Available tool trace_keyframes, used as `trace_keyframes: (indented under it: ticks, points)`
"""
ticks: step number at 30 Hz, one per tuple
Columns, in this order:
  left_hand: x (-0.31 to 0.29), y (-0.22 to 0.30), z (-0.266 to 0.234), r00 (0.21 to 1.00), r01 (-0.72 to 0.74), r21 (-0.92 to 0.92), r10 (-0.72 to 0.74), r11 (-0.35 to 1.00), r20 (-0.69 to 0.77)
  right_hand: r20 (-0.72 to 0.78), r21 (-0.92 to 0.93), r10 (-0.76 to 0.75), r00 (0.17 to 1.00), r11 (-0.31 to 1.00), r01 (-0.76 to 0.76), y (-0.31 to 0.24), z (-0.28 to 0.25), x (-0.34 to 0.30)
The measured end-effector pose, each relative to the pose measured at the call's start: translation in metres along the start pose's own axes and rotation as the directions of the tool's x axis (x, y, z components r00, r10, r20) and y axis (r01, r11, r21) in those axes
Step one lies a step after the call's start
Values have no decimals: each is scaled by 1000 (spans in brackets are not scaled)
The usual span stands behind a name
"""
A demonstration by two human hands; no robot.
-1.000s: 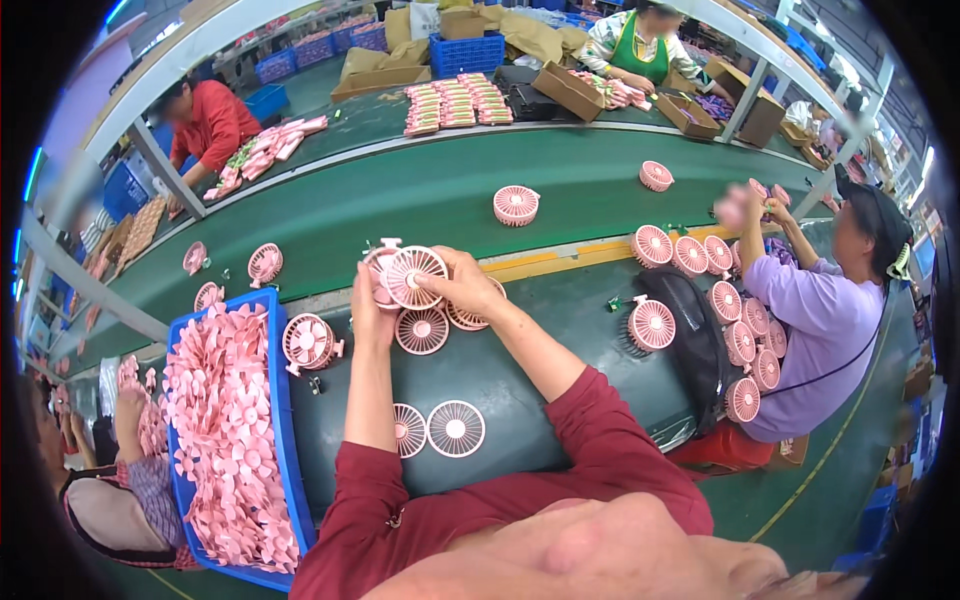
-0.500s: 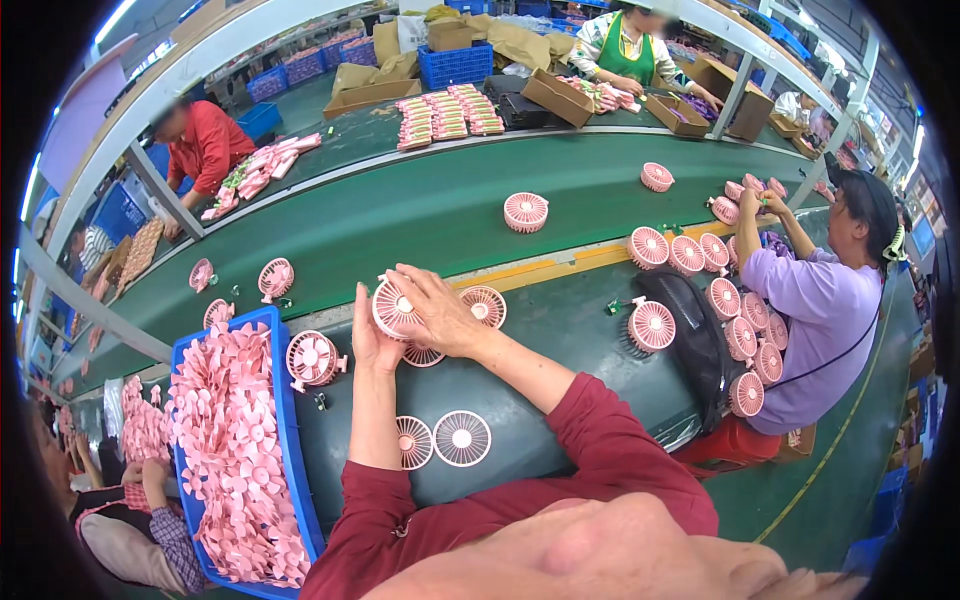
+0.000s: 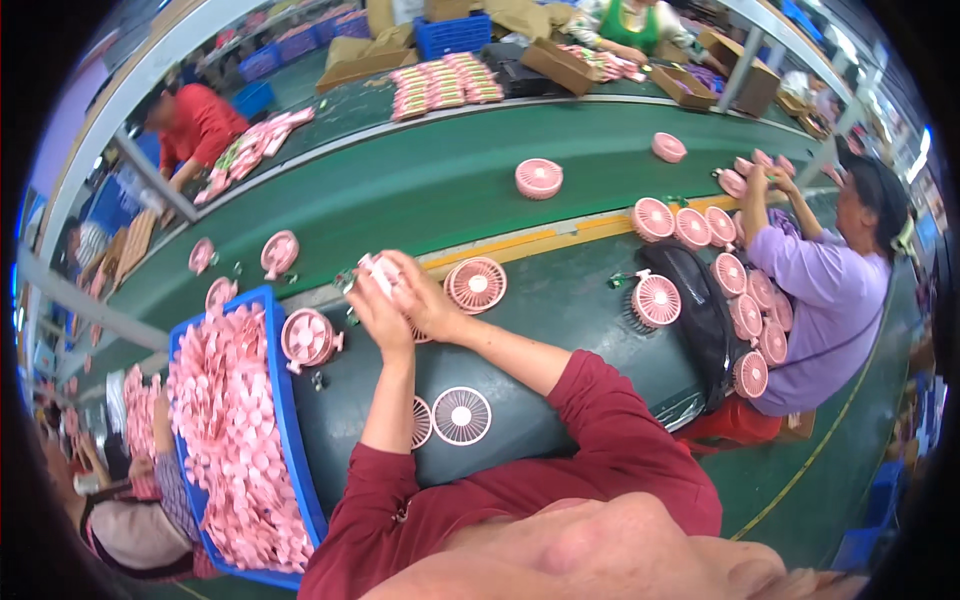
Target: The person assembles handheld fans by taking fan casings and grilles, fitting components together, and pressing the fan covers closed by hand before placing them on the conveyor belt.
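You are holding the fan (image 3: 377,274) edge-on between your palms above the desk (image 3: 540,335), its rim slanting toward far left; your left hand (image 3: 383,320) is cupping, your right hand (image 3: 430,298) covering, fingers wrapping it (some tips hidden), both equally near.

The dark green surface (image 3: 560,315) runs across the middle of the frame, smooth and slightly glossy. On it, at lower centre, lie two flat pink grilles (image 3: 462,416) — side by side, one partly hidden. A slatted round pink piece (image 3: 474,286) rests near the far edge at centre; an open pink fan housing (image 3: 309,338) sits at centre left. Right of centre stands a pink fan head (image 3: 657,300) — a black bag (image 3: 693,325) lies just beside it.
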State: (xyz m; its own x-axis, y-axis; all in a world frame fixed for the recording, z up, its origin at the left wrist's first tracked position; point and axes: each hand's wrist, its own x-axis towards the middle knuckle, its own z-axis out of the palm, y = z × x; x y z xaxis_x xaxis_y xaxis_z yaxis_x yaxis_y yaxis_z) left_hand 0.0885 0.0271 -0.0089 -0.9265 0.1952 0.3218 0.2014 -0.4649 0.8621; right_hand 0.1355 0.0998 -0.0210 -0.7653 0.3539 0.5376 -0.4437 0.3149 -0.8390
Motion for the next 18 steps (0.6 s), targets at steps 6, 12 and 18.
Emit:
trace_keyframes:
  ticks: [6,12,18]
  points:
    - [26,-29,-11,979,-81,476,-19,876,201,97,-295,196,976,942,-160,27,-33,18]
    - [72,-18,-10,867,-327,710,-101,624,488,-209,74,420,883,907,-414,43,-100,56]
    - [183,-52,-92,893,-433,876,-34,213,450,-103,-742,-46,994,669,-46,20,-93,45]
